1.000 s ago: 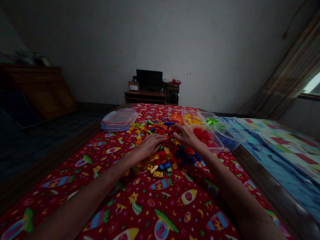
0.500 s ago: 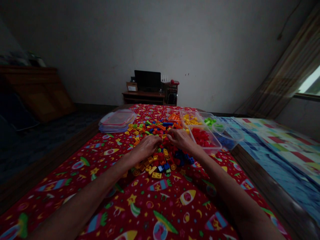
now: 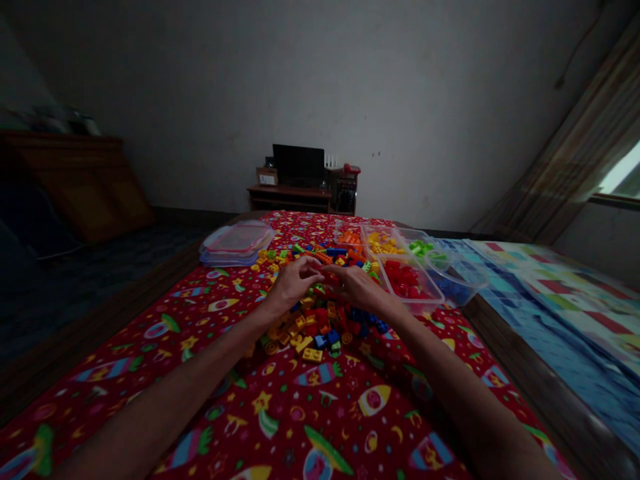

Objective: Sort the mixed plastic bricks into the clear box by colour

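My left hand (image 3: 294, 285) and my right hand (image 3: 356, 285) meet at the fingertips just above a mixed pile of plastic building bricks (image 3: 313, 327). The left thumb and fingers curl round towards each other; whatever sits between them is hidden. On the right hand the fingers point left and press together, and anything in them is too small to make out. Yellow bricks (image 3: 313, 355) lie at the pile's near side, with blue bricks (image 3: 370, 323) to the right. Beside my right hand stands a clear box of red bricks (image 3: 403, 277).
Clear boxes hold orange bricks (image 3: 350, 239), yellow bricks (image 3: 384, 243) and green bricks (image 3: 421, 249). A round tub (image 3: 473, 277) with blue pieces is at the table's right edge. Stacked lids (image 3: 235, 243) lie at the left. A bed (image 3: 540, 293) adjoins on the right.
Both hands have lifted slightly from the pile and come together, fingertips now meeting. The left hand's curled thumb and fingers show more clearly. The view has shifted slightly.
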`<state>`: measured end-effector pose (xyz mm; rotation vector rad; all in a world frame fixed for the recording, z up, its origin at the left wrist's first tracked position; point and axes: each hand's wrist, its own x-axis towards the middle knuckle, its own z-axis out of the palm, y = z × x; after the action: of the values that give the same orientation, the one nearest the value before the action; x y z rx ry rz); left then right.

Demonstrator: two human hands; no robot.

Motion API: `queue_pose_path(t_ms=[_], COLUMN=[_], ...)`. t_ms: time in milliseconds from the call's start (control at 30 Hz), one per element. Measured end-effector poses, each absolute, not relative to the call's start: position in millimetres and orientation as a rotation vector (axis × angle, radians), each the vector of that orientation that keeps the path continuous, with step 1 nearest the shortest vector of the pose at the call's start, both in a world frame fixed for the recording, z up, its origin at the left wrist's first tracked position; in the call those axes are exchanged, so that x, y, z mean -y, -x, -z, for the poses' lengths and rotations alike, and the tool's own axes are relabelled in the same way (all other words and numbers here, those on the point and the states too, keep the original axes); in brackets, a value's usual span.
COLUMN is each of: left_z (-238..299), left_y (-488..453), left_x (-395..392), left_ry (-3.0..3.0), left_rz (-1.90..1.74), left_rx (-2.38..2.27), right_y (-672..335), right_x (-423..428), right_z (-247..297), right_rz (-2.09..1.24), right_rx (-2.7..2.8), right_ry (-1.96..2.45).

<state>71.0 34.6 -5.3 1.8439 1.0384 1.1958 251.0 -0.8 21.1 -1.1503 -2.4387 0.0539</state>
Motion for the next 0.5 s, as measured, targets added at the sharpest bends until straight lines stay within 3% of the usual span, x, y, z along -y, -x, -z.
queue_pose_path(t_ms=[367,500], left_z=[-19.8,-25.1], left_y=[-51.2,-31.2], left_x=[-28.6,-42.0], left_ry=[-2.190,-2.218], left_rz=[-1.196,-1.025], left_rx=[-1.219,-1.199], right_y=[-307.6,-345.8], right_x=[-16.5,-25.7], right_z=[-41.6,-40.2], right_rz=[0.343,0.402], right_rx=[2.084,1.918], right_ry=[1.492,1.696])
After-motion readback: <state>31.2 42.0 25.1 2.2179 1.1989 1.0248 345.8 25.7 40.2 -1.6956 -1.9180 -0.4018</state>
